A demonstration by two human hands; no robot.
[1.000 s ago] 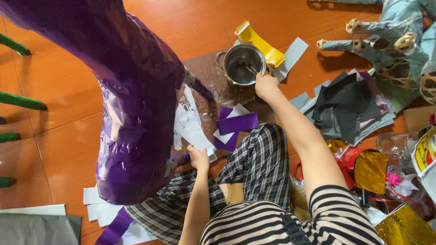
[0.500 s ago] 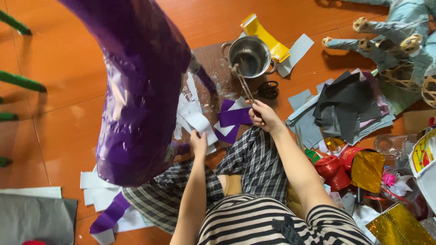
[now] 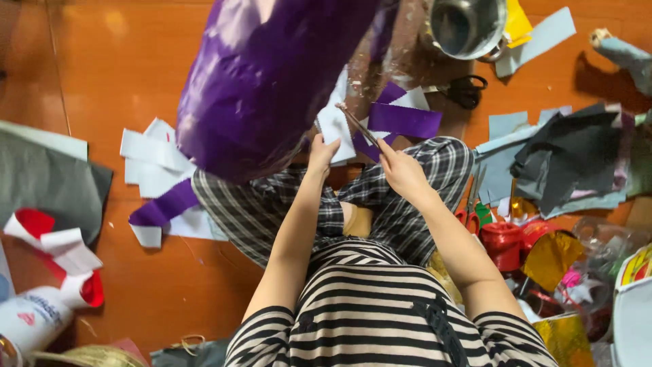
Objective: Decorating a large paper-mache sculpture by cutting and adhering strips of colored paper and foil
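We note both arms extended forward: left hand [image 3: 320, 153] pinching white paper strip [image 3: 335, 126]; right hand [image 3: 402, 170] closed around brush [image 3: 358, 126], bristle tip resting on strip.

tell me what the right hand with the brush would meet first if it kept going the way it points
Probably the white paper piece held by the left hand: the brush in the right hand points up-left, its tip at that paper. Behind it sits the purple figure; depth is unclear.

bottle: white glue bottle [image 3: 30, 318], lower left, lying on the floor
label: small red mark on its side
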